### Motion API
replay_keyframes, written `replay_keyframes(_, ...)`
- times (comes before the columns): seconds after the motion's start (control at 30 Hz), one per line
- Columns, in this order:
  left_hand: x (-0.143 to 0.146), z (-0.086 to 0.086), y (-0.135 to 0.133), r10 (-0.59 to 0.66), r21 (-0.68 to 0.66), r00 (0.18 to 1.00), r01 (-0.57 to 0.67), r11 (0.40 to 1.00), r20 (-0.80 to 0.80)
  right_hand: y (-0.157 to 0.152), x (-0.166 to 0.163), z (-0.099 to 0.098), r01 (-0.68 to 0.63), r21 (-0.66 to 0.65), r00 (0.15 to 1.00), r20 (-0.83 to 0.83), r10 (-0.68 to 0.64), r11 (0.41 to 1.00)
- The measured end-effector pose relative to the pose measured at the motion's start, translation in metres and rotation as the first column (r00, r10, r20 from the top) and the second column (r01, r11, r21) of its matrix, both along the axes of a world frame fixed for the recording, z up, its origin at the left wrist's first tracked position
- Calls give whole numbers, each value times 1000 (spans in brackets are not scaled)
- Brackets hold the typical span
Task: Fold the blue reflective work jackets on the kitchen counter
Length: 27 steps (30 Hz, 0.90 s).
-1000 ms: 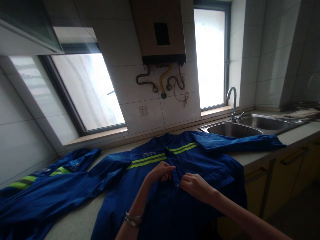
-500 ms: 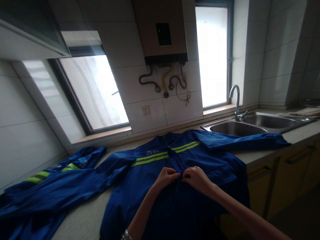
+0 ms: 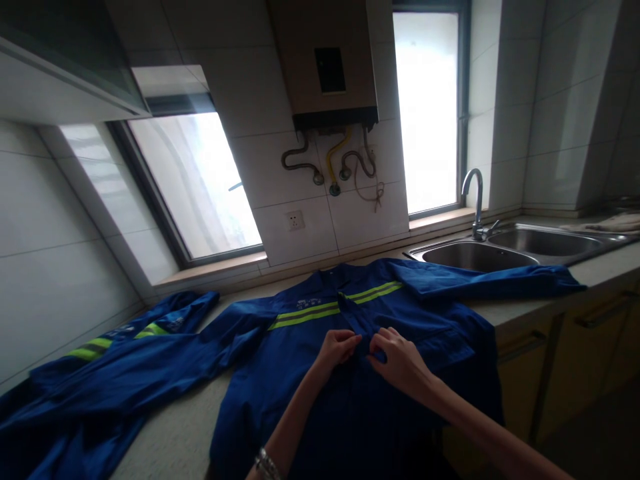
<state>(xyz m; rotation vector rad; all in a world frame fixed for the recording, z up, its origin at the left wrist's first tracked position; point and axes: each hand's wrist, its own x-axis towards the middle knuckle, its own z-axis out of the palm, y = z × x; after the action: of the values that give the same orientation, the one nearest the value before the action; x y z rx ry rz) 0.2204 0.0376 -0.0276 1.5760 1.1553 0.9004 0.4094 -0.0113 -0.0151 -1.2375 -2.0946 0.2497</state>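
Observation:
A blue work jacket [image 3: 285, 353] with yellow-green and grey stripes across its chest lies spread on the counter, front side up, with the hem towards me. My left hand [image 3: 336, 351] pinches the cloth at the left side of the jacket's front opening, thumb and forefinger together. Just across the opening, my right hand [image 3: 399, 360] grips the other front edge with curled fingers. A small gap separates the two hands. Any fastener between the fingertips is too dark and small to make out. A bracelet [image 3: 267, 465] circles my left wrist.
A second striped blue garment [image 3: 90, 400] lies on the counter at the left, partly under the jacket's sleeve. The jacket's other sleeve reaches along the front of a double sink [image 3: 475, 257] with a tap [image 3: 477, 203]. A water heater [image 3: 327, 60] hangs on the wall.
My right hand has drawn slightly up and right, its fingers more curled, and the gap at the placket has widened a little. The whole view has shifted slightly.

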Motion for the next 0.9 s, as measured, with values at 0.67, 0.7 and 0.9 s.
replay_keyframes(0.67, 24, 26, -33, -394, -356, 831, 258, 898, -392, -75, 41, -92, 256, -285, 953, 237, -191, 924)
replay_keyframes(0.7, 25, 26, -37, -414, -410, 818, 244, 879, -400, -74, 40, -94, 257, -289, 950, 248, -188, 922)
replay_keyframes(0.9, 29, 4, -61, -150, -196, 908, 78, 978, -391, -65, 31, -101, 186, -300, 965, 236, -116, 936)
